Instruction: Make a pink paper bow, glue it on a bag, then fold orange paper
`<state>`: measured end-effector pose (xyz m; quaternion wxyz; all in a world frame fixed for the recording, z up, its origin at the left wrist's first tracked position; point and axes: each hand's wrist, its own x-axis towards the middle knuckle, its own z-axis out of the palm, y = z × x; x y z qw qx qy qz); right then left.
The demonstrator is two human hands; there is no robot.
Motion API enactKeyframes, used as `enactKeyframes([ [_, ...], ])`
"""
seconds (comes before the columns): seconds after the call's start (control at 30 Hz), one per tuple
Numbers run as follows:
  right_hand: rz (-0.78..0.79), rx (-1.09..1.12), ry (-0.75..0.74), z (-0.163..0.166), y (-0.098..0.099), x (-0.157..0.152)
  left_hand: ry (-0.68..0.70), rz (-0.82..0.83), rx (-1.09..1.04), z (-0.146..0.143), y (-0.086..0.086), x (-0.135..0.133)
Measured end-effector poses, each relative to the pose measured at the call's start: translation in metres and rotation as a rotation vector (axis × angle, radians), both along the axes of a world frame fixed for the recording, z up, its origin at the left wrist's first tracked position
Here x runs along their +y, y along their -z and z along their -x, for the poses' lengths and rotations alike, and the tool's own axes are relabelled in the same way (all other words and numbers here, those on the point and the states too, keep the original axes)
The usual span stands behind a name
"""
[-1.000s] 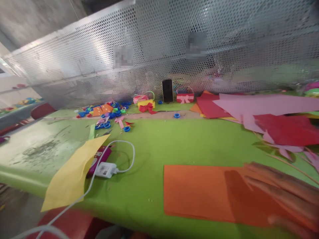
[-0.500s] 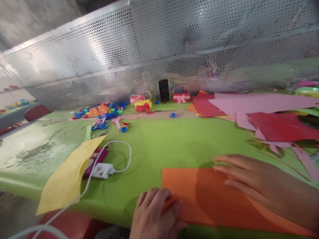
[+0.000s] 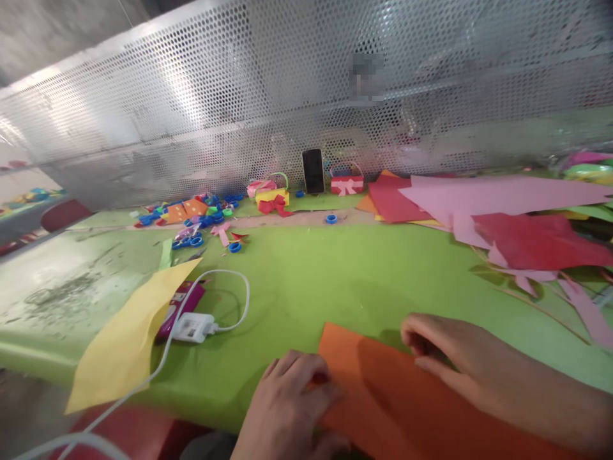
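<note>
An orange paper sheet point(image 3: 383, 396) lies tilted at the near edge of the green table point(image 3: 306, 281). My left hand point(image 3: 287, 409) grips its near left edge, fingers curled over the paper. My right hand point(image 3: 460, 364) rests on the sheet's far edge with its fingers curled, pinching that edge. The sheet's right part is hidden under my right forearm.
A yellow sheet point(image 3: 124, 338) hangs over the near left edge, beside a white charger point(image 3: 191, 327) with its cable and a magenta packet. Pink and red sheets point(image 3: 507, 211) pile at the right. A phone point(image 3: 313, 170), small gift boxes and blue rings point(image 3: 205, 217) stand along the perforated metal screen.
My left hand came in and took the sheet's near left edge. My right hand went from flat to curled on the far edge, and the orange sheet has turned and slid toward me.
</note>
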<state>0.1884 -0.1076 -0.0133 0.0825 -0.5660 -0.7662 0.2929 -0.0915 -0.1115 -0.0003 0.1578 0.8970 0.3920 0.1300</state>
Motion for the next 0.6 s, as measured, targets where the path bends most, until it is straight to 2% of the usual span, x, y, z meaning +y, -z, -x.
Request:
enactKeyframes([
  [0.13,0.011,0.012,0.095,0.013,0.004,-0.006,-0.037,0.085,0.043,-0.003,-0.007,0.0],
  [0.27,0.092,-0.001,0.145,0.022,-0.003,-0.005,-0.101,0.066,0.008,-0.004,-0.003,-0.002],
  [0.33,0.088,0.056,0.144,0.022,-0.01,-0.006,-0.225,0.004,-0.1,-0.006,0.001,-0.003],
  [0.4,0.031,0.124,0.145,0.019,-0.017,-0.008,-0.417,-0.025,-0.254,-0.01,0.005,-0.003],
  [0.43,-0.008,0.149,0.152,0.016,-0.02,-0.009,-0.505,0.005,-0.327,-0.013,0.006,-0.002],
  [0.5,-0.077,0.17,0.17,0.008,-0.025,-0.011,-0.602,0.172,-0.426,-0.019,0.005,-0.001],
  [0.6,-0.098,0.184,0.175,-0.001,-0.031,-0.01,-0.625,0.404,-0.492,-0.032,0.001,0.0],
])
